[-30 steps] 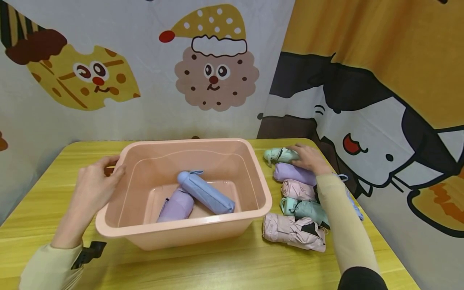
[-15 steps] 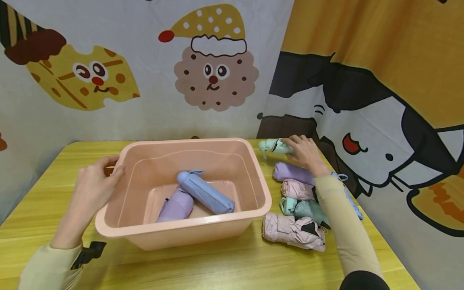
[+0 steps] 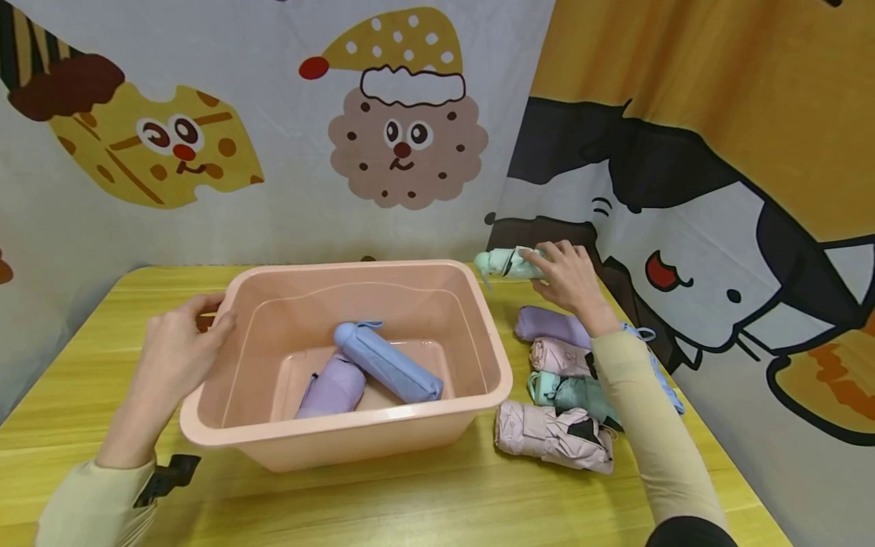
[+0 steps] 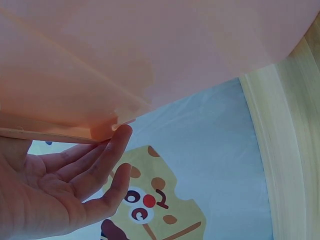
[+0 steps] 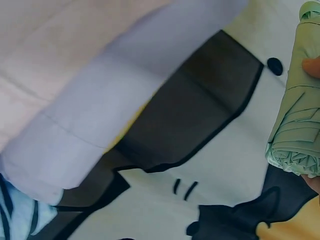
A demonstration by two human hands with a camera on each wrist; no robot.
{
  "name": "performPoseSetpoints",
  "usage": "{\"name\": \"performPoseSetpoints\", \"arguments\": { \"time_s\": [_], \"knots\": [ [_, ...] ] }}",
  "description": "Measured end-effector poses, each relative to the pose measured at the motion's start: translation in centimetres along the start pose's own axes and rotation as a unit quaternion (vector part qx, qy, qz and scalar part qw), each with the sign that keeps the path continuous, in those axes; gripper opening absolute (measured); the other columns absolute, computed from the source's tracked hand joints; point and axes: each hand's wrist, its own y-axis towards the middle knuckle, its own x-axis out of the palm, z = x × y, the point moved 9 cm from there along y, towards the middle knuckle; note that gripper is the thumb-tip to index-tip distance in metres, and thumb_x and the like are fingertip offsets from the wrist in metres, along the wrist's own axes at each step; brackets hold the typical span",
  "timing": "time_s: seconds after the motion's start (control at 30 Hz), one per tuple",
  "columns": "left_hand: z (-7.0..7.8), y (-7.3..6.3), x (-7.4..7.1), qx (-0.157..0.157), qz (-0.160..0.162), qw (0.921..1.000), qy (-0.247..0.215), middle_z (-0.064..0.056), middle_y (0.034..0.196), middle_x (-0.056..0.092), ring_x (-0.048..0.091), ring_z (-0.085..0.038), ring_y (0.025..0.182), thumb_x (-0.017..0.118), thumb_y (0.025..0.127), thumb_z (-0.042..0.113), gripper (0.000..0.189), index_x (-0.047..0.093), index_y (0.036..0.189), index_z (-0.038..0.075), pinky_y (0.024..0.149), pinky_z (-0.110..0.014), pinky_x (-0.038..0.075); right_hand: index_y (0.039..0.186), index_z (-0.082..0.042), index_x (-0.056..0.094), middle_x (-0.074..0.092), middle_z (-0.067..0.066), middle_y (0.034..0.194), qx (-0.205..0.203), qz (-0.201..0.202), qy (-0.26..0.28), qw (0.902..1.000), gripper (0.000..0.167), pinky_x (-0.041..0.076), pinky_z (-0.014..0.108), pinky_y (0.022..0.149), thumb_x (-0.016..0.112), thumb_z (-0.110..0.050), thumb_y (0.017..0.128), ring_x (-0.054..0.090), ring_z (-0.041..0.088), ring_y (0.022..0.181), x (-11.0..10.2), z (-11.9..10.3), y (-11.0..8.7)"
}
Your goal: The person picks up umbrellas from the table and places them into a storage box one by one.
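Observation:
At the left end of a pink plastic basin (image 3: 342, 437), my left hand (image 3: 179, 338) grips the rim; in the left wrist view its fingers (image 4: 117, 145) lie under the edge. Past the basin's far right corner, my right hand (image 3: 570, 285) holds a mint green folded umbrella (image 3: 506, 262) raised off the table. The right wrist view shows that rolled umbrella (image 5: 297, 110) only in part, at the right edge. Inside the basin, a blue folded umbrella (image 3: 393, 365) leans across a purple one (image 3: 333, 389).
Beneath my right forearm, a row of folded umbrellas lies on the table (image 3: 383, 501): purple (image 3: 552, 325), pink (image 3: 557, 355), green (image 3: 574, 395) and a larger pale pink one (image 3: 554, 437). Something blue (image 3: 666, 380) is partly hidden behind the sleeve. A printed curtain (image 3: 273, 228) hangs behind.
My right hand has lifted the mint green umbrella from the back of the row and carried it up and leftward. The left hand and basin have stayed put.

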Motion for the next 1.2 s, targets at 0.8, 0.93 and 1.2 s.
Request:
{"name": "performPoseSetpoints", "arguments": {
  "time_s": [0.8,0.93,1.2],
  "knots": [
    [0.1,0.0,0.0,-0.001,-0.007,1.0,-0.007,-0.036,0.108,0.063,0.065,-0.045,0.092,0.049,0.097,0.028,0.048,0.053,0.127,-0.009,0.062,-0.043,0.057,0.126,-0.02,0.061,0.063,0.016,0.114,-0.077,0.163,-0.022,0.9834,0.048,0.047,0.05,0.073,0.069,-0.016,0.078,0.057,0.038,0.096,-8.9,-5.3,3.4],
    [0.2,-0.1,0.0,0.0,-0.006,1.0,0.002,-0.035,0.11,0.062,0.063,-0.046,0.094,0.048,0.097,0.029,0.049,0.053,0.128,-0.009,0.069,-0.05,0.056,0.125,-0.019,0.061,0.064,0.016,0.113,-0.084,0.174,-0.023,0.9808,0.047,0.047,0.05,0.072,0.067,-0.016,0.079,0.058,0.038,0.095,-10.1,-6.3,3.8],
    [-0.2,0.3,0.9,-0.014,-0.057,0.998,0.024,-0.037,0.123,0.055,0.057,-0.051,0.104,0.04,0.1,0.032,0.057,0.042,0.136,-0.011,0.079,-0.057,0.05,0.126,-0.019,0.061,0.064,0.014,0.114,-0.105,0.188,-0.023,0.9762,0.043,0.048,0.05,0.077,0.059,-0.015,0.083,0.058,0.036,0.096,-12.1,-8.2,4.6]
  ]
}}
